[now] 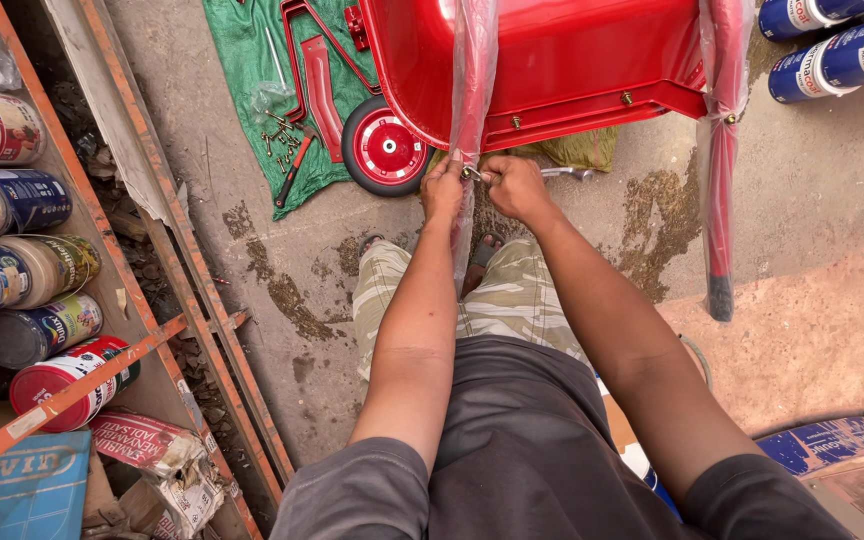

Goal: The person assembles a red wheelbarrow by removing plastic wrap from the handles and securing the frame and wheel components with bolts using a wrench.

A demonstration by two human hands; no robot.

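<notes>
A red wheelbarrow tray (562, 70) is seen upturned on the concrete floor (812, 190), its plastic-wrapped leg (472, 90) gripped at the lower end by the left hand (442, 190), fingers pressed together around it. A metal wrench (564, 173) is held in the closed grip of the right hand (515, 186), just beside the left. A red wheel (384, 148) is leaned by a green tarp (242, 60), where bolts (277, 130) are scattered. Paint cans (12, 250) are stacked on the shelf at left.

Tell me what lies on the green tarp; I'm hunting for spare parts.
On the green tarp lie loose bolts, a red-handled hammer and a red metal frame. The red wheelbarrow tray covers its right edge.
</notes>
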